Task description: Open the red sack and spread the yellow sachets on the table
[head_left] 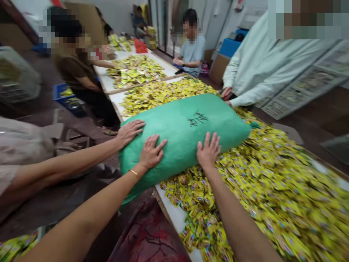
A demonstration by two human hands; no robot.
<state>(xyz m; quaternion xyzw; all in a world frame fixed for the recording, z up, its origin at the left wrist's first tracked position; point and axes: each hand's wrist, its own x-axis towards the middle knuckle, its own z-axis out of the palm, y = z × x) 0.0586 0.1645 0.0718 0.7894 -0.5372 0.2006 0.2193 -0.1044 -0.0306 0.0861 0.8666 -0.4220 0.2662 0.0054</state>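
A large, stuffed green sack (174,123) with dark handwriting lies across the table, partly on heaped small yellow packets (261,182) and jutting past the table's near left edge. My left hand (152,151), a thin gold bracelet at its wrist, rests with fingers spread on the sack's near left side. Against its near right side lies my right hand (209,150), palm down and fingers extended. Another person's hand (132,131) presses on the sack's left end. Across the table, a person in a pale green shirt (272,69) has their hands at its far side.
More yellow packets (136,71) lie heaped on the table farther back. Two people, one in brown (68,69) and one in light blue (194,49), are beside it. A blue crate (61,92) stands left on the floor; plastic bins (302,87) line the right.
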